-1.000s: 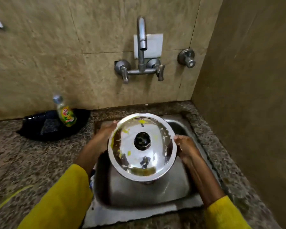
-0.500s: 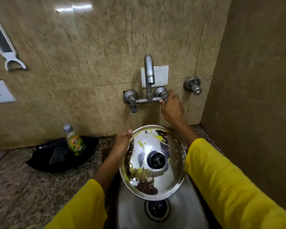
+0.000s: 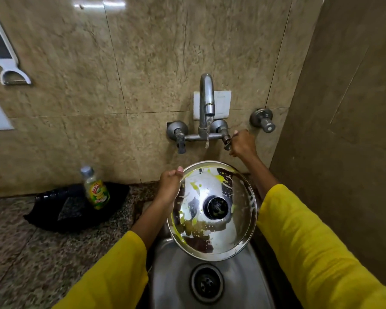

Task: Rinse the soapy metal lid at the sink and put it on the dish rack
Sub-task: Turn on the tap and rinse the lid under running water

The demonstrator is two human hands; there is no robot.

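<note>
A round shiny metal lid (image 3: 218, 235) with a dark centre knob and yellow-green soap streaks hangs over the steel sink (image 3: 174, 282). My left hand (image 3: 169, 186) grips its upper left rim. My right hand (image 3: 242, 143) is closed around the right tap handle (image 3: 226, 141) on the wall. A thin stream of water (image 3: 207, 132) falls from the tap spout (image 3: 206, 97), above the lid's far edge. No dish rack is in view.
A dish soap bottle (image 3: 95, 189) stands on a black tray (image 3: 60, 210) on the speckled granite counter (image 3: 31, 253), left of the sink. The sink drain (image 3: 206, 283) lies below the lid. A peeler (image 3: 3, 47) hangs on the tiled wall. A side wall (image 3: 343, 130) stands close on the right.
My right hand left the lid's rim, reached up to the right tap handle and closed on it. Water now runs from the spout. My left hand alone holds the lid.
</note>
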